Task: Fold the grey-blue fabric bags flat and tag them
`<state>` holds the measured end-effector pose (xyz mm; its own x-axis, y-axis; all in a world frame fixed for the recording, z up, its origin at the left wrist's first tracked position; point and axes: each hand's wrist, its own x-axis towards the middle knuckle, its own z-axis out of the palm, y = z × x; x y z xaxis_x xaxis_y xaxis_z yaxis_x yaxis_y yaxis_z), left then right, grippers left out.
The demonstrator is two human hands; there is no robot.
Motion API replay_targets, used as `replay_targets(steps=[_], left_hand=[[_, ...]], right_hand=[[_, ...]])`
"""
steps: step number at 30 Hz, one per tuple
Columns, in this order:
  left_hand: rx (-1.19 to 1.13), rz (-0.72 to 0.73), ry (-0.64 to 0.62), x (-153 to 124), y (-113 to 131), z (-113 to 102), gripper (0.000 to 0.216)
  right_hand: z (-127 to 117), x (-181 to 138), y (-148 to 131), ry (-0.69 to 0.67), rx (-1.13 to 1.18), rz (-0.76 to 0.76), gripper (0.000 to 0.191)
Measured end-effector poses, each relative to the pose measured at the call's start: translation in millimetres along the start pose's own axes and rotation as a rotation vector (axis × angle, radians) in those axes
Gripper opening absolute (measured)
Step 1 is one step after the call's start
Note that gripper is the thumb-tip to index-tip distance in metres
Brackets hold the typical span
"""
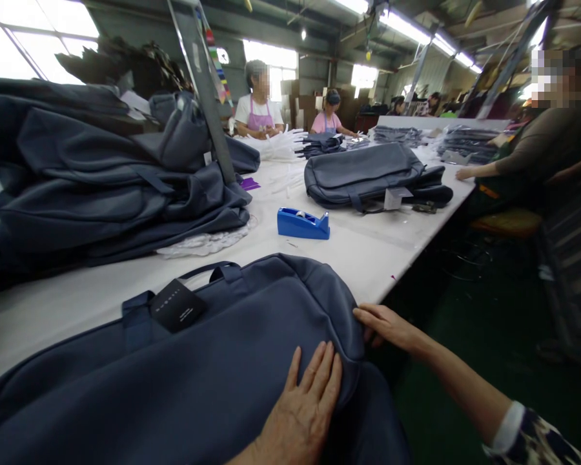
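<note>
The left hand (303,403) lies flat on a dark-blue, rounded, leather-look bag (213,361); the right hand (390,327) – apart from the left – touches its end; whether gripping, unclear

Bag (213,361) on table (358,252); tape dispenser (300,226) behind; pile (97,187) left

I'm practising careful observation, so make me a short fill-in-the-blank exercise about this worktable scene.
1. The left hand lies palm ____ on the nearest bag.
2. The tape dispenser on the white table is ____.
3. The tag on the nearest bag is ____.

Missing words: down; blue; black.
</note>
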<state>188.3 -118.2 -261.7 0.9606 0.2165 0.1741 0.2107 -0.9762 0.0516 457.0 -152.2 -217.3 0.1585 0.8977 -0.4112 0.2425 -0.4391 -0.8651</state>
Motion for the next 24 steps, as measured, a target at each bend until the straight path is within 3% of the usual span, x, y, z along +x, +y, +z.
replay_targets(steps=[3,7,12,16,20,22,24], left_hand=[[0.008,0.014,-0.008,-1,0,-1,0.087],[0.005,0.004,0.024,-2,2,-11,0.09],[0.027,-0.182,0.129,6,-19,-19,0.087],[0.044,-0.211,-0.044,14,-42,-6,0.082],[-0.012,-0.157,-0.091,14,-48,1,0.081],[-0.026,-0.157,-0.07,12,-47,0,0.082],[-0.031,-0.159,-0.061,10,-46,0,0.083]], right_hand=[[17,-15,-2,-0.052,0.155,0.065,0.064],[31,-18,-26,0.041,0.254,-0.015,0.058],[41,24,-60,0.093,0.269,-0.209,0.032],[48,67,-46,0.068,0.269,-0.192,0.031],[31,68,-18,-0.054,0.222,-0.107,0.048],[17,63,-8,0.034,0.14,-0.137,0.049],[7,62,-3,0.212,-0.002,-0.281,0.043]])
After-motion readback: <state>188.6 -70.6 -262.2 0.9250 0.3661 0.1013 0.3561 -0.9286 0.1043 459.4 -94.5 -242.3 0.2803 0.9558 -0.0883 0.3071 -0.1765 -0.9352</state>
